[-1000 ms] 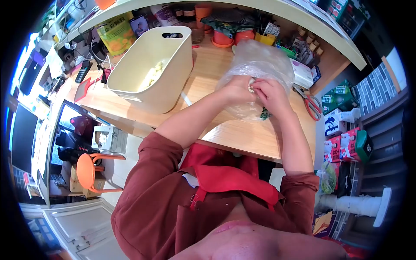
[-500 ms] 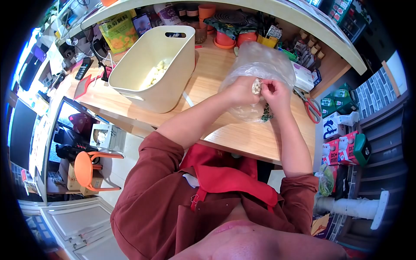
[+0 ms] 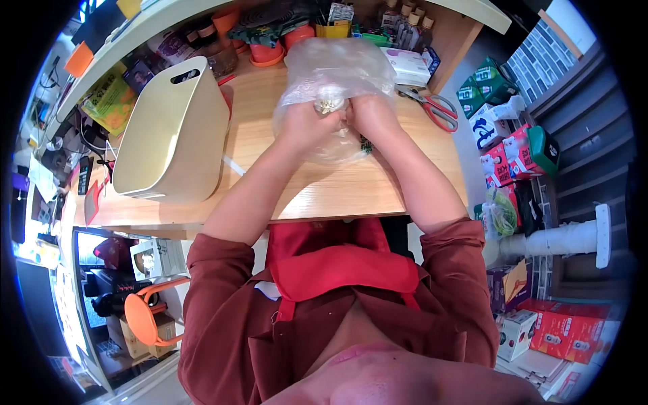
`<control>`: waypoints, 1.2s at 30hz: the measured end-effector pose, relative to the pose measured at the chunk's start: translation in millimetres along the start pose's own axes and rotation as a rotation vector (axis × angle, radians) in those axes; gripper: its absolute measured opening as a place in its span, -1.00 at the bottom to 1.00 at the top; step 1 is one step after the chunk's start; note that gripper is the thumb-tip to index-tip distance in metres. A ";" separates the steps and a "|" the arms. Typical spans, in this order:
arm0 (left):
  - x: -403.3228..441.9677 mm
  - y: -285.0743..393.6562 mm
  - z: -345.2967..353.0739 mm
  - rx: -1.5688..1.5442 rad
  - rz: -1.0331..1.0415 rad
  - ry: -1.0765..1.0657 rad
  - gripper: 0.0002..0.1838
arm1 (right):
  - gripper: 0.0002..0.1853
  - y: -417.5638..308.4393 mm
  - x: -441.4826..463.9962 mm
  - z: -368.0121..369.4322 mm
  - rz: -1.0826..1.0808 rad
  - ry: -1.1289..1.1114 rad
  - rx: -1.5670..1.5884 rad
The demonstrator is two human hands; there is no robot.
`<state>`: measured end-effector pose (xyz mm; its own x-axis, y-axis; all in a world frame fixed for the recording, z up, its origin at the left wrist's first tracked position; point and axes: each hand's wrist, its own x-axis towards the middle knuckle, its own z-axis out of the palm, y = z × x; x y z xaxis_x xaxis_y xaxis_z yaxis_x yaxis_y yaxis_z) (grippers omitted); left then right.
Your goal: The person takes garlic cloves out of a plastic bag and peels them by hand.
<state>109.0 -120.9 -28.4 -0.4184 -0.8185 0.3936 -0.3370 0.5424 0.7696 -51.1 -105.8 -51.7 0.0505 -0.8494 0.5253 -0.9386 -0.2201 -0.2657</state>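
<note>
From where I watch, the tub [image 3: 196, 145] stands leftmost on the desk [image 3: 351, 194], probably to be within left-hand reach. The left hand [image 3: 304, 123] grasps a whitish bulb [image 3: 329, 99] above the bag [image 3: 341, 61], which perhaps serves to catch scraps. The right hand [image 3: 371, 111] meets it, seemingly to steady; its grip I can't tell. Scissors [image 3: 440, 112] lie rightmost, apart, likely for elbow room.

Bare forearms [image 3: 246, 185] (both stretched forward) angled inward, hands [image 3: 302, 126] close together, partly curled.
</note>
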 end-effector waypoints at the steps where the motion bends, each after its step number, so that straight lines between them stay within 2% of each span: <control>1: 2.1 -7.6 2.4 -0.016 0.035 0.008 -0.53 | -0.70 4.2 0.7 6.1 -0.027 0.021 0.000; 5: 4.6 -14.5 0.8 0.063 0.095 -0.085 -0.50 | -0.66 8.9 1.6 10.4 -0.099 -0.002 -0.032; 8: 3.8 -21.6 5.8 0.170 0.012 -0.078 -0.53 | -0.77 -2.2 1.4 3.4 -0.031 0.134 -0.077; 11: 4.0 -16.1 4.3 0.154 -0.099 -0.106 -0.54 | -0.79 -9.9 5.7 -11.4 0.133 -0.064 0.076; 14: 4.4 -10.8 -1.5 0.158 -0.113 -0.218 -0.53 | -0.74 -10.1 4.3 -15.4 0.059 -0.114 0.436; 17: 6.3 -8.2 -1.2 0.223 -0.203 -0.260 -0.54 | -0.65 -6.7 4.2 -7.2 0.061 -0.082 0.433; 20: 7.3 -35.0 11.7 0.131 -0.143 -0.129 -0.54 | -0.61 -0.8 6.8 -2.0 0.174 -0.063 0.540; 23: 7.2 -30.2 11.7 -0.010 -0.008 -0.044 -0.56 | -0.59 1.1 7.0 -1.4 0.206 -0.042 0.579; 26: 6.8 -10.1 -1.3 0.071 -0.178 -0.132 -0.53 | -0.60 -2.3 6.1 -2.1 0.206 -0.080 0.497; 29: 6.9 -11.1 0.1 0.173 -0.176 -0.104 -0.50 | -0.66 -11.3 4.4 -13.0 0.186 -0.130 0.417; 32: 5.7 -19.7 1.7 0.238 0.018 -0.017 -0.47 | -0.73 -14.1 3.2 -11.5 0.004 -0.022 0.271; 35: 6.0 -23.8 2.1 0.172 0.093 -0.027 -0.56 | -0.79 -13.6 1.8 -10.5 -0.082 0.022 0.157; 36: 5.4 -22.2 1.3 0.160 0.062 -0.054 -0.55 | -0.80 -13.6 1.4 -10.6 -0.112 0.029 0.138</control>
<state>113.1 -137.0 -44.0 -0.4857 -0.7738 0.4067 -0.4374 0.6179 0.6534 -41.9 -99.0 -38.9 0.1399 -0.8023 0.5803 -0.8718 -0.3776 -0.3119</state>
